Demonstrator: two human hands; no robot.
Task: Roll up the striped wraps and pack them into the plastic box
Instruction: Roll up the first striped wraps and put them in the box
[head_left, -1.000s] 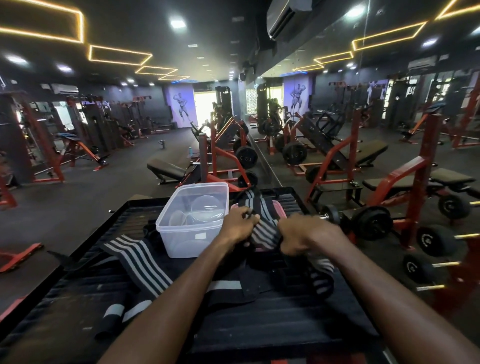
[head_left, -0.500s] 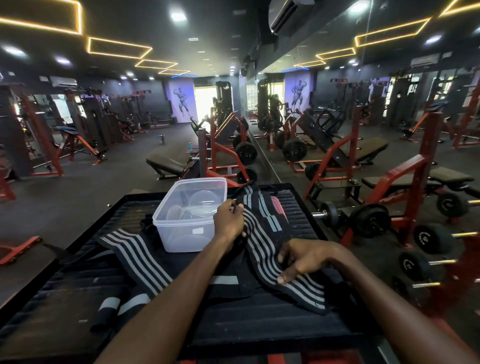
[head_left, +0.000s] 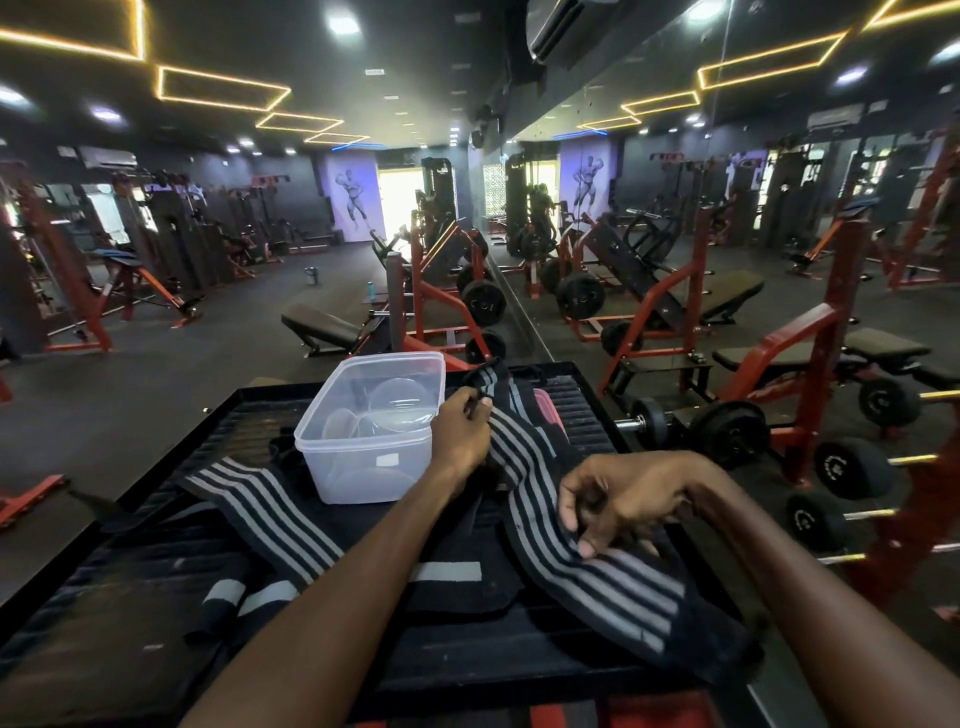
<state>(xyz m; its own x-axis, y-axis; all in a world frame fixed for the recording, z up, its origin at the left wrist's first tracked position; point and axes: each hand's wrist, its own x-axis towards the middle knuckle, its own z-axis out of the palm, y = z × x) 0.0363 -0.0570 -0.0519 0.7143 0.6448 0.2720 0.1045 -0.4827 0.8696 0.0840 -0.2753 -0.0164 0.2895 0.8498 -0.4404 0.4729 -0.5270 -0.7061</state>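
A black wrap with grey stripes (head_left: 582, 566) lies stretched out flat across the black ribbed platform (head_left: 156, 639). My left hand (head_left: 460, 434) grips its far end beside the clear plastic box (head_left: 374, 431). My right hand (head_left: 618, 501) hovers over the wrap's near part, fingers curled, thumb and fingertips touching the fabric. A second striped wrap (head_left: 265, 512) lies unrolled to the left of the box, partly under my left forearm. The box stands open and holds only clear round shapes.
A pink item (head_left: 545, 405) peeks out behind the stretched wrap. Black straps with grey patches (head_left: 244, 597) lie on the platform's near left. Red weight benches and dumbbells (head_left: 727, 431) stand close on the right, past the platform edge. A mirror wall runs ahead.
The wrap was bunched between both hands; now it is pulled out straight. My right hand has drawn back toward me along it, and my left hand stays at the far end.
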